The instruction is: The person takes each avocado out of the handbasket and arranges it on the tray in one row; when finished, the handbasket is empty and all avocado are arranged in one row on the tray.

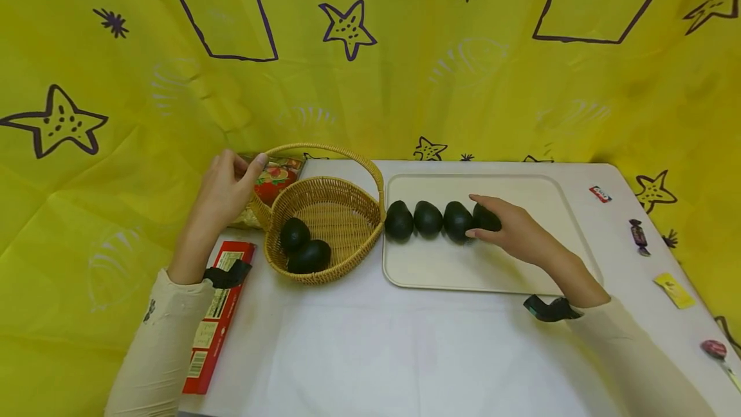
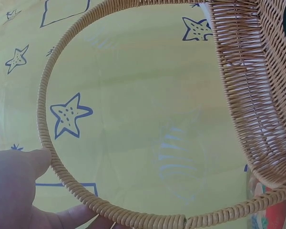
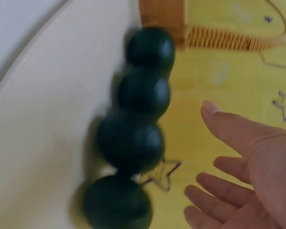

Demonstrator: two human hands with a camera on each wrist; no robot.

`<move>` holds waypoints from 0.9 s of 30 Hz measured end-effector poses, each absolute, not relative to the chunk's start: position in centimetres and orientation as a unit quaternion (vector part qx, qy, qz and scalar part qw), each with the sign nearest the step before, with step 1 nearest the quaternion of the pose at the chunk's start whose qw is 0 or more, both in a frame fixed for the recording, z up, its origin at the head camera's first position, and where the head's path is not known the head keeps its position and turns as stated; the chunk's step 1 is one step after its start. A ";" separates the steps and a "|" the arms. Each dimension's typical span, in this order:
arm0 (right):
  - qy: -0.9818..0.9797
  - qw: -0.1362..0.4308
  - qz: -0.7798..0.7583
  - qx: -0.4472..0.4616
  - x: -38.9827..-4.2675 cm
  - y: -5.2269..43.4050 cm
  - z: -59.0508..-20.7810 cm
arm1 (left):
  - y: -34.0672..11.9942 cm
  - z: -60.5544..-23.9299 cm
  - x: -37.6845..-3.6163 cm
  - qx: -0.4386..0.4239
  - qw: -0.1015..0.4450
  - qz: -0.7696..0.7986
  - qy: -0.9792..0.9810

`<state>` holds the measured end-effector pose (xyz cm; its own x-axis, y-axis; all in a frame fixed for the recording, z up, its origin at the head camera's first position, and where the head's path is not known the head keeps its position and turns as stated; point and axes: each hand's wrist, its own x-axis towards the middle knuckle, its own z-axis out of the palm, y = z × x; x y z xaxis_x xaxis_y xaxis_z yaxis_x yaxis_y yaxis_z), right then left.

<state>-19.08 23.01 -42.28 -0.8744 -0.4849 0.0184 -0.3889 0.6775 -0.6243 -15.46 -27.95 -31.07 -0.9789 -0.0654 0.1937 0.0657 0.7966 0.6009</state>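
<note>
Your right hand [image 1: 512, 227] lies low over the tray [image 1: 521, 269], forearm running in from 5 o'clock, fingers extended toward 9 o'clock. Fingers and thumb are loosely spread around the fourth avocado [image 1: 485, 217], the right-most of the row. The head view suggests contact with that fruit. In the right wrist view the fingers [image 3: 238, 131] look straight and apart, standing off from the fruit; a firm clasp cannot be confirmed.

Your left hand [image 1: 222, 192] is raised at the 9 o'clock side of the basket [image 1: 324, 211], forearm rising from 6 o'clock. In the left wrist view, thumb and fingers [image 2: 35, 162] pinch the handle [image 2: 52, 157] near its foot.

The four avocados form a straight touching line along the tray's far half, its long axis running 9 to 3 o'clock, left end just beside the basket rim. Each fruit's narrow end points roughly to 12 o'clock. Two more avocados [image 1: 303, 246] lie in the basket, touching each other, at its 7 o'clock part.

Obscured items: your right hand covers most of the fourth avocado. The basket and left hand hide most of a printed packet [image 1: 278, 179] behind them. Your left sleeve overlaps a red box [image 1: 217, 320] at the table's left edge. The right wrist view is motion-blurred. Small wrapped sweets [image 1: 639, 235] near the table's right edge are too small to identify.
</note>
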 end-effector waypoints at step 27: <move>0.834 0.161 -0.256 -0.461 -19.6 2.1 -40.0 | -28.0 -31.2 -15.6 -0.005 0.113 -0.323 -0.940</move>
<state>-19.63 2.11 -40.03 -0.5230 -0.8518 -0.0314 -0.6872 0.4431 -0.5757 -15.62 -27.99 -31.22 -0.9743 -0.0630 0.2164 0.0833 0.7915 0.6055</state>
